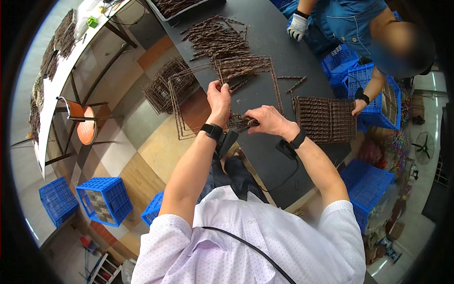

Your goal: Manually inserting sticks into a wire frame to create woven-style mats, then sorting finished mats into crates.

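Observation:
A brown rectangular wire frame (277, 90) stretches across the table edge in front of me, with several twig-like brown strips (241, 67) across its far part. My left hand (219, 100) is closed in a pinch at a wire inside this frame; its fingertips partly hide the spot. To its right and a little nearer, my right hand (270, 120) grips a small bundle of brown strips (240, 122), whose ends point left toward my left wrist. Black bands with small black devices are on both my wrists.
On the dark table (265, 161) lie a loose pile of strips (215, 38) and a stack of finished-looking brown panels (324, 119). A co-worker's bare hand (360, 107) touches that stack; their gloved hand (298, 26) is farther back. Blue crates (366, 184) and wire frames (170, 85) stand around.

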`<move>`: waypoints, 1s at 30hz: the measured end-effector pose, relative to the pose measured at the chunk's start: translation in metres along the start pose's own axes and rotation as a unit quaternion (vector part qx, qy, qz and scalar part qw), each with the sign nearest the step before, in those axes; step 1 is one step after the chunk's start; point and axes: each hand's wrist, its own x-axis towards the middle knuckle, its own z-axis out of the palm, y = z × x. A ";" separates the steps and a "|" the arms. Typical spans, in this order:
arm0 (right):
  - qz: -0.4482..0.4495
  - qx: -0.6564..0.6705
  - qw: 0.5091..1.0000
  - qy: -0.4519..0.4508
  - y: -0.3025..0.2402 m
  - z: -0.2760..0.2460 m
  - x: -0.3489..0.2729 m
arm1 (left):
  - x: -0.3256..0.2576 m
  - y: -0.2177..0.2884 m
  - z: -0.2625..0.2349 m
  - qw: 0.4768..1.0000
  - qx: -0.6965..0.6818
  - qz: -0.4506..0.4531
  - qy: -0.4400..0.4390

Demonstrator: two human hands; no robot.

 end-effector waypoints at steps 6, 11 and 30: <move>-0.177 -0.196 0.958 0.112 0.003 0.002 0.009 | 0.018 0.010 -0.009 0.994 -0.051 -0.098 0.025; -0.261 -0.194 0.905 0.273 0.002 -0.010 0.028 | 0.038 0.024 -0.018 0.981 -0.110 -0.159 0.012; 0.030 -0.285 0.954 0.082 0.112 0.028 0.091 | 0.080 0.004 -0.148 0.996 0.007 -0.086 0.036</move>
